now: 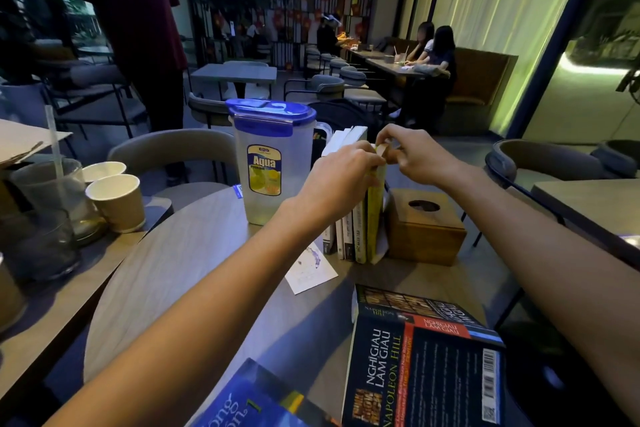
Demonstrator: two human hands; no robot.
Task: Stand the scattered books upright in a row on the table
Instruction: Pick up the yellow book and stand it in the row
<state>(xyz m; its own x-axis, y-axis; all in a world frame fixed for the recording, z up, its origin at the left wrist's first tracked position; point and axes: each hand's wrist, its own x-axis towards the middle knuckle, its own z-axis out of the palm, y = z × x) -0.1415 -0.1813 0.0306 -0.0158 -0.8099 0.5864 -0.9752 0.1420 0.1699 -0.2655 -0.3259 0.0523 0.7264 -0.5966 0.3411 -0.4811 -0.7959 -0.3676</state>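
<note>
1. Left hand [346,166]: fingers curled over the top of the yellow book [375,215], holding it upright.
2. Right hand [417,154]: fingertips pinching the same book's top corner.
3. Row of books [348,236]: several upright, spines outward, between pitcher and wooden box. The yellow book is at its right end, just beside the box.
4. Step, by judgement: seating this book in the row. Next move: let go, then fetch the black book [426,371] or blue book [256,402], both lying flat on the near counter [173,270].
5. Pitcher [273,163]: lidded; contents cannot be told.
6. Wooden box [426,229]: top hole dark, nothing showing.
7. Paper cups [116,199]: two, apparently empty.
</note>
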